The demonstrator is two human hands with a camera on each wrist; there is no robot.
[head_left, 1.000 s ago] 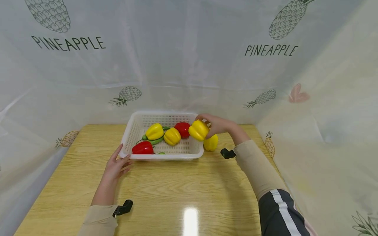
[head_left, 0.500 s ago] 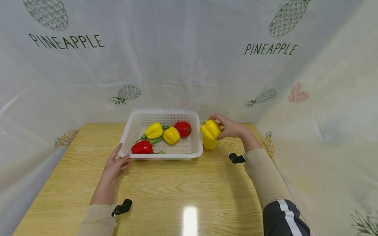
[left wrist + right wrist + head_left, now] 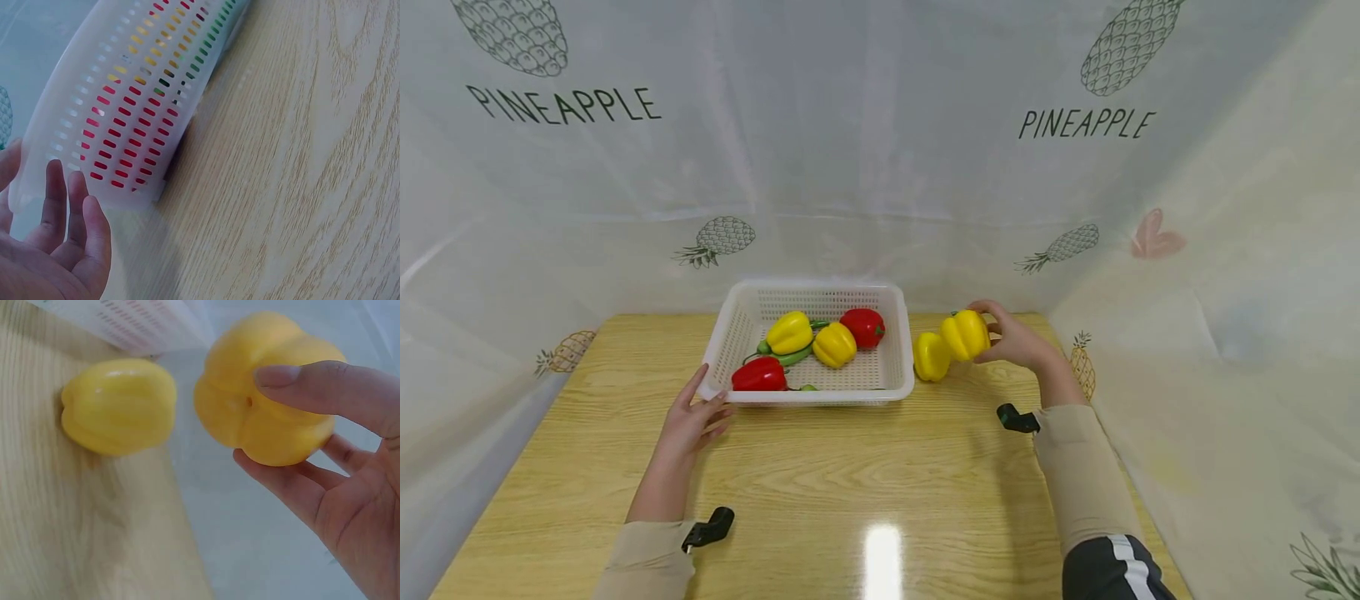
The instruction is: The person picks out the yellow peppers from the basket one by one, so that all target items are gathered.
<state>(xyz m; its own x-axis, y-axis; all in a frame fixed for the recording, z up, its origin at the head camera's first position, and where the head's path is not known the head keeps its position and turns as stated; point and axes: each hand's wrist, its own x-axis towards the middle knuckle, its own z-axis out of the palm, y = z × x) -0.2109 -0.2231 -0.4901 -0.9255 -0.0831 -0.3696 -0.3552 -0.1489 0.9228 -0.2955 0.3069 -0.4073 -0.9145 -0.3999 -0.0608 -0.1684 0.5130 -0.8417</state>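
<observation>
My right hand (image 3: 1011, 340) grips a yellow bell pepper (image 3: 966, 335) to the right of the basket. In the right wrist view my thumb presses across the lobed end of that pepper (image 3: 269, 425), with fingers beneath it. A second yellow bell pepper (image 3: 932, 357) lies on the table between the basket and the held one. My left hand (image 3: 691, 423) rests at the near left corner of the white plastic basket (image 3: 820, 398), its fingers loosely extended. In the left wrist view those fingertips (image 3: 55, 175) sit by the perforated wall (image 3: 125, 125); whether all touch cannot be seen.
Inside the basket lie two yellow bell peppers (image 3: 790, 333), two red bell peppers (image 3: 862, 327) and green chili peppers (image 3: 797, 356), partly hidden. A pineapple-printed curtain (image 3: 880, 167) hangs behind and beside the wooden table (image 3: 850, 483).
My right hand has carried the yellow bell pepper from over the basket's right edge rightward, past the pepper lying on the table. The left hand has stayed at the basket corner.
</observation>
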